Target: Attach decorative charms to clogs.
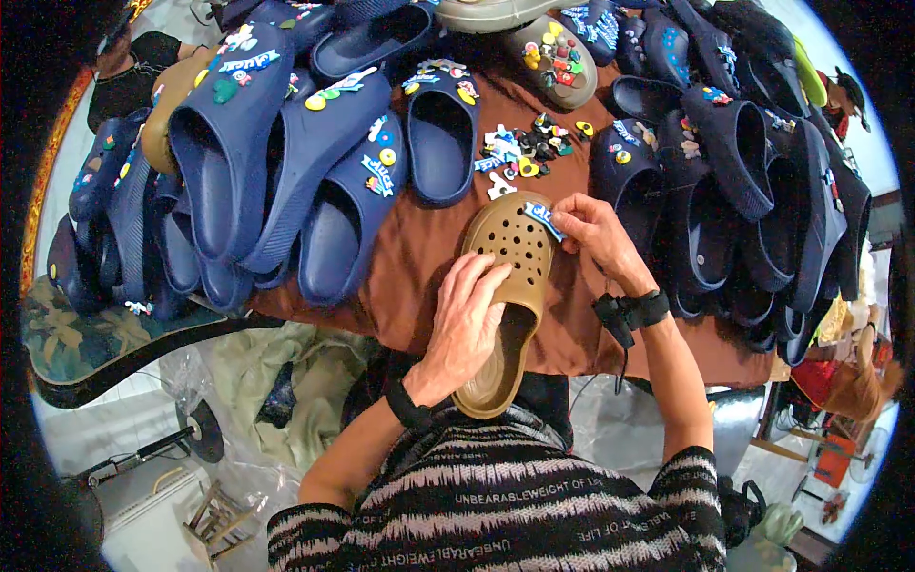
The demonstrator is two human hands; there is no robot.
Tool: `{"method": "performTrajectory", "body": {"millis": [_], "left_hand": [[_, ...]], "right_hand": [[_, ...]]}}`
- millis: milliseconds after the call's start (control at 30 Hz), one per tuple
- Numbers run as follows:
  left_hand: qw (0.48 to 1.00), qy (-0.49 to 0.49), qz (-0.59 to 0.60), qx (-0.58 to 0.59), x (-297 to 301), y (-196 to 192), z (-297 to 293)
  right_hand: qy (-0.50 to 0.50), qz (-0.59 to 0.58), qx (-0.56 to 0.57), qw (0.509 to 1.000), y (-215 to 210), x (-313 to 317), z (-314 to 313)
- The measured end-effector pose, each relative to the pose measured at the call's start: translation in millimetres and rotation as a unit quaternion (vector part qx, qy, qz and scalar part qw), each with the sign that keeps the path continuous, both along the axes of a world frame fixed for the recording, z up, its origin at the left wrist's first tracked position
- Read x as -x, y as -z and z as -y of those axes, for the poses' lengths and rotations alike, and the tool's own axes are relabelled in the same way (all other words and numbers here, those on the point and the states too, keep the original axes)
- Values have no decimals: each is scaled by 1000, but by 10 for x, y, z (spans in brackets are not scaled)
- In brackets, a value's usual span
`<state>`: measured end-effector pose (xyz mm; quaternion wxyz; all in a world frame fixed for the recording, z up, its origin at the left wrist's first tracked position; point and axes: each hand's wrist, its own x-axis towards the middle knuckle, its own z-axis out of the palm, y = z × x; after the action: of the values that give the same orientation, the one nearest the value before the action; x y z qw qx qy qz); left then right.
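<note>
The tan clog (519, 276) lies with its long axis running away from the person, heel near the torso, toe outward and leaning slightly right, while the left hand (464, 319) grasps it from the left, fingers across the upper. The right hand (599, 236) is nearer the perforated toe, its grip pinching a blue-and-white charm (543, 220) over the toe's right edge, though whether charm and clog touch cannot be told. Beyond the toe, loose charms (527, 148) sit heaped on the brown-covered tabletop (405, 305).
</note>
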<state>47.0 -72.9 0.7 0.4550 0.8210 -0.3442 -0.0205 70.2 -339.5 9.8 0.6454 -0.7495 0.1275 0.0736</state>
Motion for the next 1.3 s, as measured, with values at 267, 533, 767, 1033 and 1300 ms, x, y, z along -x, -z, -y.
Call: {"method": "performTrajectory", "body": {"millis": [267,533,767,1033,1300], "left_hand": [[1000,-8,10,22,24,87,14],[1000,-2,13,24,9,80,19],[1000,-9,16,19,1,89,7],[1000,-9,21,12,1,105,22],[999,-11,30,29,-8,115,22]], "right_hand": [[17,-41,-77,996,40,203,-56],[-41,-43,-64,996,29,224,-24],[-84,-5,100,991,-97,110,-106],[-178,-30,267,946,-261,-53,-138],[-127,10,200,971,-194,107,-115]]}}
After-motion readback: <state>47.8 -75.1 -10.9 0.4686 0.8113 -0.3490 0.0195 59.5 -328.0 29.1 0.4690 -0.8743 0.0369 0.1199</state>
